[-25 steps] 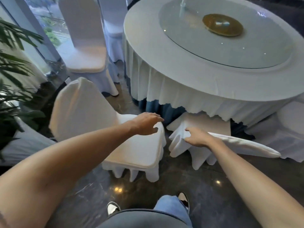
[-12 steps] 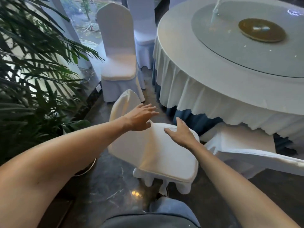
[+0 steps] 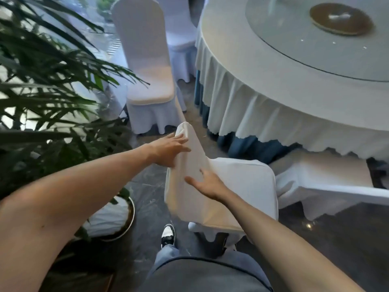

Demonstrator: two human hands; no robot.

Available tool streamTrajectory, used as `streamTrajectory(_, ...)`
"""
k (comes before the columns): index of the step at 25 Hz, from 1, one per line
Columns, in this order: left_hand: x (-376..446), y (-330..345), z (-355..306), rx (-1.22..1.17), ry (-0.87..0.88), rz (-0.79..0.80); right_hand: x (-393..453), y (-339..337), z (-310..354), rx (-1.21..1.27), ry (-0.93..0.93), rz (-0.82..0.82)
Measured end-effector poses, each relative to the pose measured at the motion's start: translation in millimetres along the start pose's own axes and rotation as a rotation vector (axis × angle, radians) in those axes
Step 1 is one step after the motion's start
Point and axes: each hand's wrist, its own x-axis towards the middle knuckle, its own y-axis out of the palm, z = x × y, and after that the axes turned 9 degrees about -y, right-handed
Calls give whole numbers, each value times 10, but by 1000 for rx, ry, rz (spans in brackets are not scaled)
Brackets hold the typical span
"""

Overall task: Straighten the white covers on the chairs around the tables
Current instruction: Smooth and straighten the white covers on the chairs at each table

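Now both hands, left [image 3: 168, 148] and right [image 3: 207, 184], lie flat-fingered on one of four covered chairs [image 3: 242, 186].

White cover [image 3: 231, 186] drapes the nearest chair, backrest fabric smooth, skirt scalloped.

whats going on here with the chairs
A person is tidying the white fabric cover on the nearest chair, beside a round table draped in a white cloth. The left hand rests with straight fingers against the side of the covered chair back, and the right hand lies flat on the cloth near where back meets seat. Neither hand is gripping the cloth. Another white-covered chair stands further along.
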Motion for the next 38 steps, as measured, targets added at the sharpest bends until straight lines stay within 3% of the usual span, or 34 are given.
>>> streamTrajectory(4, 171, 70, 480, 90, 187, 56, 77, 525, 361, -9, 98, 73)
streamTrajectory(9, 530, 113, 516, 132, 367, -13, 221, 1127, 554, -192, 220, -244)
streamTrajectory(14, 580, 185, 559, 132, 534, -181, 246, 1119, 584, -79, 229, -340)
streamTrajectory(17, 570, 215, 451, 158, 549, -115, 223, 995, 507, -103, 198, -362)
streamTrajectory(21, 651, 87, 190, 191, 472, -51, 77, 570, 252, -165, 147, -342)
streamTrajectory(31, 1280, 118, -700, -113, 290, -216, -293, -1208, -887, -471, 72, -191)
streamTrajectory(36, 1801, -34, -1499, -316, 153, 46, -414, -2134, -1732, -626, 55, -240)
streamTrajectory(38, 1998, -134, -1832, -359, 162, 57, -441, -2434, -1988, -643, 63, -229)
